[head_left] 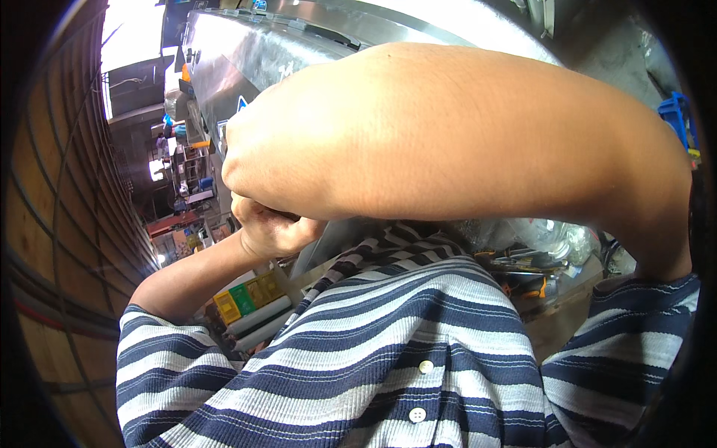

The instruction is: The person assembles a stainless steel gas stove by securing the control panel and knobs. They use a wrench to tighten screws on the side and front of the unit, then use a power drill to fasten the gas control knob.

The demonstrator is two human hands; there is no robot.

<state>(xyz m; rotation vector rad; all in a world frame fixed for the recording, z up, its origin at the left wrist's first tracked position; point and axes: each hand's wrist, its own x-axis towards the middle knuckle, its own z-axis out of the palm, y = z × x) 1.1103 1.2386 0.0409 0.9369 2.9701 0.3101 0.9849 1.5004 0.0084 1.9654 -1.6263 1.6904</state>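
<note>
My right forearm crosses the view from the right edge and covers much of the middle. At its left end is my right hand (240,158), bent away so that its fingers are hidden. Just below it, my left hand (272,230) is curled closed, partly under the right wrist; whatever it may hold is out of sight. Both hands are close against a shiny sheet-metal cabinet (216,63) with small blue stickers on its surface. The forearm hides the part of the cabinet behind it.
Several hand tools with orange and black handles (534,286) lie at the right, beside clear plastic bottles (553,237). A green and yellow box (246,297) stands at lower left. Along the left runs a wooden wall behind wire mesh (56,187). Blue plastic (676,123) shows far right.
</note>
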